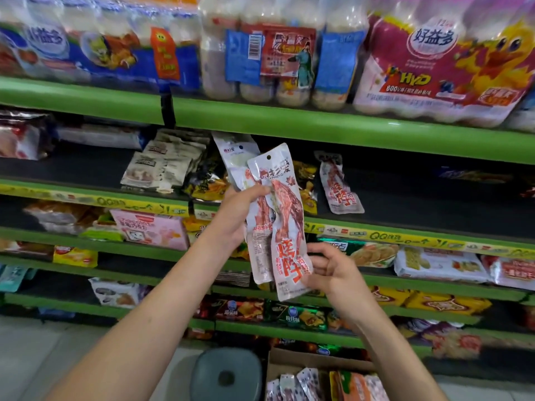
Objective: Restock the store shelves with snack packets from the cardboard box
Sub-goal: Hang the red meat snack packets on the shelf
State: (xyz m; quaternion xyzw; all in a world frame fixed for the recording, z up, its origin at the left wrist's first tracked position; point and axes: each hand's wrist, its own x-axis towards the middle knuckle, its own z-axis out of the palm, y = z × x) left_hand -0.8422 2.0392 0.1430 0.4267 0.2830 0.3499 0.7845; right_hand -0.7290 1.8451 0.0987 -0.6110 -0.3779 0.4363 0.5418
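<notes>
My left hand [237, 215] grips a bunch of long white snack packets [285, 215] with red meat pictures, held upright in front of the second shelf [405, 227]. My right hand [333, 270] pinches the bottom end of the front packet. One matching packet [340, 185] leans on that shelf to the right. Low down stands the open cardboard box [292, 363], with several more packets [327, 384] inside.
Green shelves [289, 118] carry bottled drink multipacks [272, 53] on top and assorted snack bags on the lower rows. A grey round stool [225, 374] stands left of the box. Dark bare shelf space lies right of the lone packet.
</notes>
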